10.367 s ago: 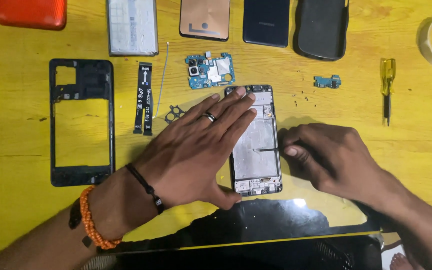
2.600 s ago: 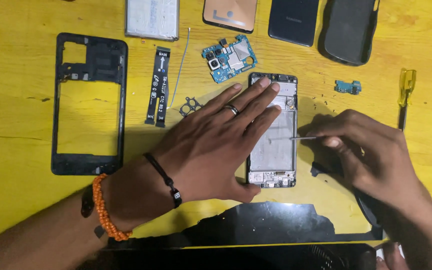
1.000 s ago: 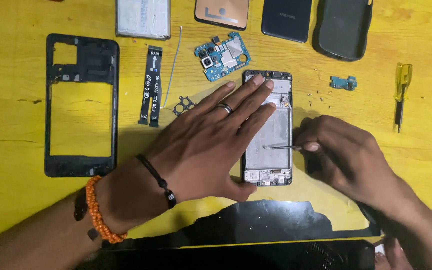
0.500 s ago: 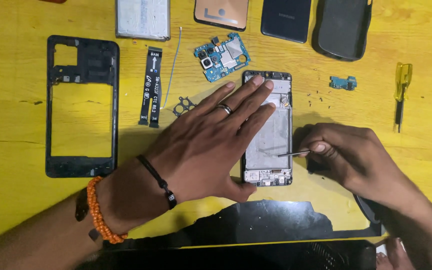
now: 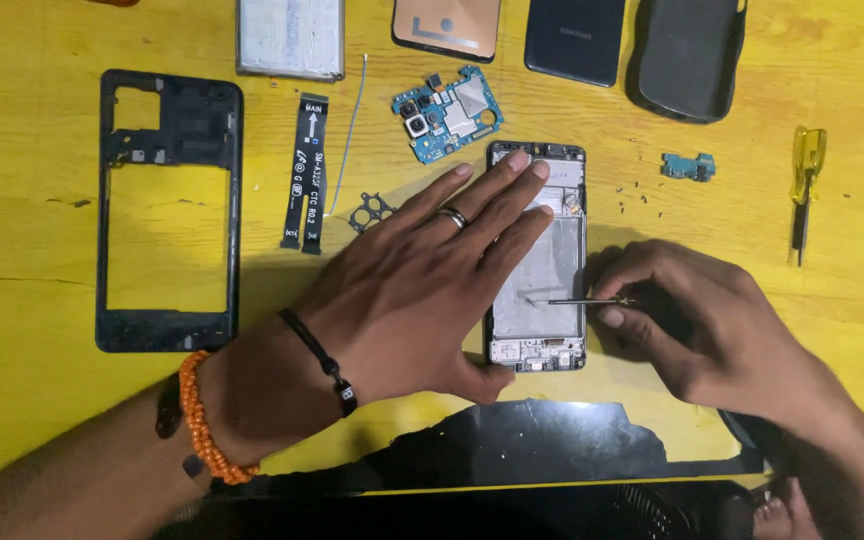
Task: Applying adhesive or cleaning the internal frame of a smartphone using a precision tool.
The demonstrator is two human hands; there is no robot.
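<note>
While the left hand [image 5: 402, 290] lies flat and open across the opened phone [image 5: 542, 270], pinning it to the yellow desk [image 5: 32, 400] with spread fingers and the thumb hooked under its lower end, the right hand [image 5: 712, 320] is clenched around a thin metal tool [image 5: 582, 301] whose tip rests on the silvery plate inside the phone. The phone sits near the middle of the desk, a little toward the right edge, with its long side pointing away from the person.

Compared with a second ago, little has shifted: the tool tip has crept slightly leftward along the plate, toward the lower middle, and the left hand has not moved at all. That suggests the same careful picking at one spot inside the phone goes on, with nothing lifted out yet (the plate looks seated as it was).

Around the hands lie the removed parts: a black frame [image 5: 167, 210] toward the left edge, a black ribbon cable [image 5: 307, 170] just right of it, a small black bracket [image 5: 372, 212] touching nothing, and a blue circuit board [image 5: 449, 112] just above the phone's top end. A small blue connector board [image 5: 689, 166] and a yellow-handled screwdriver [image 5: 805, 185] rest toward the right edge. Along the far edge sit a battery [image 5: 289, 38], a copper-coloured back panel [image 5: 447, 25], a dark phone [image 5: 577, 38] and a black case [image 5: 687, 55].
</note>
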